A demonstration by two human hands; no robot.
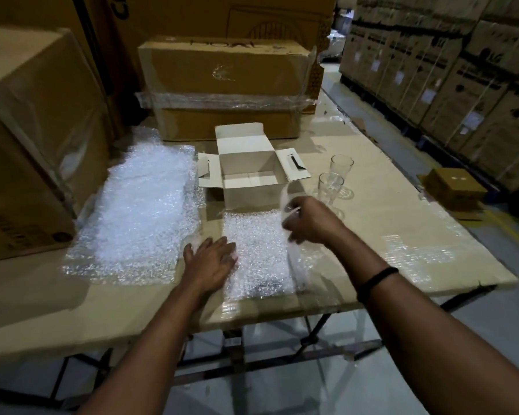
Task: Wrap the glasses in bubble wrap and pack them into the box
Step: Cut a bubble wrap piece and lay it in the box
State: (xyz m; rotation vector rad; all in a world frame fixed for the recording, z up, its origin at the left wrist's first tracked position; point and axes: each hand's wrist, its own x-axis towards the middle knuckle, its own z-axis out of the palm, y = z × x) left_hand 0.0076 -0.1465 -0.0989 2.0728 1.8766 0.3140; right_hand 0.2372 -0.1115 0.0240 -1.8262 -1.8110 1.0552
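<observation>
Surface (387, 205) front edge: left hand (212, 259), grip apart, pins bubble wrap (258, 232) flat; right hand (307, 223) grip blurred, cannot tell; centre glass (330, 185) before rolling.

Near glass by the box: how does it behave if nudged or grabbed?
The near glass is tall and narrow, so likely tips if pushed high. Smooth clear walls, probably slippery. Likely fragile; the far glass stands close and could get knocked.
</observation>
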